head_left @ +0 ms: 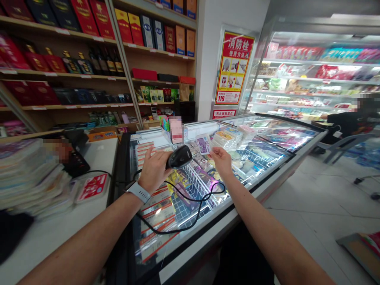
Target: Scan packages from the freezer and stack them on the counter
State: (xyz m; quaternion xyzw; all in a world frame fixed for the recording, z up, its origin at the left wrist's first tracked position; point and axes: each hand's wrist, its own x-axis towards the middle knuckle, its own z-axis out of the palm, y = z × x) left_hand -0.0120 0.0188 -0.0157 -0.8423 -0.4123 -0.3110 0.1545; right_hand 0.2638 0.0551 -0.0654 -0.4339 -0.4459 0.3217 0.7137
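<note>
My left hand (pixel 153 171) grips a black handheld barcode scanner (pixel 179 157), its nose angled toward my right hand. Between the thumb and fingers of my right hand (pixel 221 160) is a small pale lilac packet (pixel 203 143), held up a short gap from the scanner. A black cable (pixel 190 224) loops from the scanner across the glass. Both hands are above a glass-topped chest freezer (pixel 196 249) filled with packaged frozen goods in wire baskets.
To the left stands a white counter (pixel 53 233) bearing a tall stack of booklets (pixel 29 178) and a black keypad device (pixel 76 163). Shelves of boxed liquor (pixel 89 51) rise behind. A seated person (pixel 341 124) and a lit refrigerated case (pixel 314 79) are at right.
</note>
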